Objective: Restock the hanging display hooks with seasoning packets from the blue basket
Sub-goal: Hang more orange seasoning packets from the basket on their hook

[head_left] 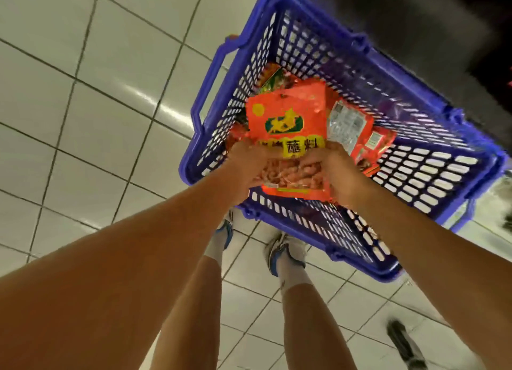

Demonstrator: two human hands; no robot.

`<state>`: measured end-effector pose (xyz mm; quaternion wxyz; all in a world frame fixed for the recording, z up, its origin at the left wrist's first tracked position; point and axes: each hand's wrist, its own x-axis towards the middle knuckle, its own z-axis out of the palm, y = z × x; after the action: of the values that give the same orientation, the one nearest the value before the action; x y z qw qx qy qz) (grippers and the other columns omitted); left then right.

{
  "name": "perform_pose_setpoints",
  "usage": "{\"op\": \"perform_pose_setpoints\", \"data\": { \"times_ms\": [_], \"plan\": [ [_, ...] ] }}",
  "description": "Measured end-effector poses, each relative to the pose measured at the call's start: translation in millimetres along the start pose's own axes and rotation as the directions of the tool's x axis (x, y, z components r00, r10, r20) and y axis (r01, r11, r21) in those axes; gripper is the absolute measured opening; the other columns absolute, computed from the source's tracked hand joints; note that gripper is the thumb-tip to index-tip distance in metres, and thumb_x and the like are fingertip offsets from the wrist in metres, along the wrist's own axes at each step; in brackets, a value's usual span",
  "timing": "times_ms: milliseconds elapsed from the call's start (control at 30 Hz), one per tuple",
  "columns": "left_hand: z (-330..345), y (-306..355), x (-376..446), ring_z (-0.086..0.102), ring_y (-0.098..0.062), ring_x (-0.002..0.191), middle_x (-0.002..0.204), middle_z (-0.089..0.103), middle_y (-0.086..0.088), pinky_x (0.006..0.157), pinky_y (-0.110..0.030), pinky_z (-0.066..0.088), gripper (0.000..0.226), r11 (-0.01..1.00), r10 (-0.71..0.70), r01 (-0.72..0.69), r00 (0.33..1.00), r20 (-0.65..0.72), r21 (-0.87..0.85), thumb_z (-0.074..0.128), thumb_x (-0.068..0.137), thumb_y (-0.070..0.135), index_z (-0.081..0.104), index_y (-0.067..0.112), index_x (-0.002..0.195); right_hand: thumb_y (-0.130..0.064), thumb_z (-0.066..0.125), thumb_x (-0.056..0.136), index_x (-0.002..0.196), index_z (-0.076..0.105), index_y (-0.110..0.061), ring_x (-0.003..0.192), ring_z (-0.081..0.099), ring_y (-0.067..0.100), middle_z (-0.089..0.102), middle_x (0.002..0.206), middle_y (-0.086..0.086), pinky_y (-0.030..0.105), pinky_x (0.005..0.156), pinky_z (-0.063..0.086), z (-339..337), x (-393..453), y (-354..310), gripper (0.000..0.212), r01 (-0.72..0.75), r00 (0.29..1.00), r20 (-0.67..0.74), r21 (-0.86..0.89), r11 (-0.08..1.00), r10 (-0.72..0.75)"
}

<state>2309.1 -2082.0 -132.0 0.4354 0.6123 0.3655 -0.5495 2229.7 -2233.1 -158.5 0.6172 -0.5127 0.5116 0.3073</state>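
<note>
A blue plastic basket (432,175) stands on the tiled floor in front of me. An orange-red seasoning packet (285,120) with a green logo and yellow label is held upright over the basket. My left hand (249,164) grips its lower left edge and my right hand (332,170) grips its lower right edge. More red packets (357,136) lie in the basket behind and to the right of it. The display hooks are out of view.
My two feet in white and blue shoes (282,250) stand just behind the basket on the white tiled floor (83,120). A dark shelf base (415,23) runs along the top right. A dark object (404,344) lies on the floor at lower right.
</note>
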Motion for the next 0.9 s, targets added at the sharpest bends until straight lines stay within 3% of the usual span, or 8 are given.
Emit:
{"op": "perform_pose_setpoints", "data": {
  "times_ms": [67,133,233,333,467,600,733,900],
  "plan": [
    [-1.4,-0.8,3.3,0.063,-0.023,0.094,0.107,0.069,-0.006,0.084,-0.041,0.058,0.025,0.999,0.031,-0.031,0.999,-0.026,0.006,0.069,0.088,0.01,0.064,0.018,0.111,-0.02,0.068,0.059,0.071,0.072,-0.013,0.056,0.067,0.016,0.072,0.064,-0.001,0.019,0.044,0.044,-2.5,-1.1,-1.2,0.014,0.073,0.997,-0.034,-0.082,0.994,-0.076],
    [-3.7,-1.8,4.8,0.064,-0.026,0.088,0.098,0.069,-0.01,0.088,-0.049,0.059,0.012,0.996,0.063,-0.057,0.993,-0.103,0.066,0.067,0.09,0.008,0.064,0.017,0.096,-0.032,0.068,0.078,0.096,0.073,-0.015,0.083,0.072,0.023,0.075,0.087,0.006,0.022,0.067,0.048,-10.6,19.9,2.3,0.026,0.182,0.953,-0.16,-0.378,0.908,-0.258],
    [-4.6,-6.2,13.5,0.066,-0.028,0.088,0.099,0.072,-0.017,0.093,-0.058,0.056,0.008,0.98,0.129,-0.104,0.981,-0.146,0.169,0.061,0.091,0.007,0.066,0.014,0.09,-0.038,0.061,0.095,0.155,0.029,-0.005,0.146,0.034,0.037,0.036,0.158,0.024,0.034,0.11,0.035,-26.9,57.3,11.6,0.075,0.017,0.889,-0.222,-0.858,0.514,-0.4],
    [-8.2,-6.4,19.8,0.07,-0.034,0.088,0.095,0.073,-0.016,0.089,-0.056,0.058,0.008,0.964,0.17,-0.132,0.973,-0.155,0.23,0.061,0.091,0.01,0.067,0.014,0.092,-0.042,0.056,0.097,0.161,0.006,-0.011,0.155,0.01,0.036,0.004,0.169,0.017,0.051,0.12,0.025,-28.3,71.2,26.1,0.087,-0.007,0.942,-0.072,-0.981,0.194,-0.328],
    [-14.0,-3.8,14.7,0.059,-0.024,0.074,0.082,0.068,-0.008,0.068,-0.035,0.051,0.016,0.953,0.218,-0.169,0.959,-0.18,0.252,0.056,0.091,0.008,0.065,0.017,0.082,-0.031,0.07,0.089,0.128,0.065,-0.022,0.108,0.065,0.033,0.071,0.117,0.012,0.036,0.085,0.052,-29.8,53.2,13.6,0.041,0.132,0.873,-0.124,-0.871,0.473,-0.472],
    [-15.7,6.7,-14.1,0.062,-0.026,0.08,0.089,0.07,-0.014,0.07,-0.034,0.05,0.013,0.95,0.219,-0.174,0.963,-0.157,0.261,0.056,0.09,0.007,0.068,0.013,0.09,-0.02,0.072,0.079,0.083,0.077,-0.019,0.073,0.066,0.022,0.073,0.075,-0.001,0.039,0.074,0.053,-48.0,8.4,-13.6,0.006,0.136,0.943,-0.263,-0.251,0.958,-0.203],
    [-19.0,17.6,-49.1,0.063,-0.026,0.081,0.088,0.071,-0.007,0.069,-0.032,0.049,0.012,0.957,0.211,-0.181,0.971,-0.113,0.229,0.062,0.086,0.007,0.067,0.018,0.084,-0.012,0.057,0.057,0.076,0.064,-0.015,0.052,0.06,0.008,0.063,0.057,-0.01,0.02,0.049,0.048,-57.8,-43.4,-34.4,0.021,0.183,0.943,-0.294,0.063,0.981,-0.157],
    [-23.5,34.7,-124.2,0.068,-0.026,0.085,0.091,0.074,-0.008,0.086,-0.045,0.055,0.023,0.946,0.245,-0.219,0.966,-0.085,0.239,0.067,0.064,0.027,0.068,0.017,0.085,-0.018,0.073,0.075,0.089,0.074,-0.012,0.103,0.069,0.044,0.073,0.096,0.017,0.061,0.094,0.054,-53.4,-112.5,-64.5,0.015,0.196,0.953,-0.259,0.139,0.971,-0.155]
  ]
}}
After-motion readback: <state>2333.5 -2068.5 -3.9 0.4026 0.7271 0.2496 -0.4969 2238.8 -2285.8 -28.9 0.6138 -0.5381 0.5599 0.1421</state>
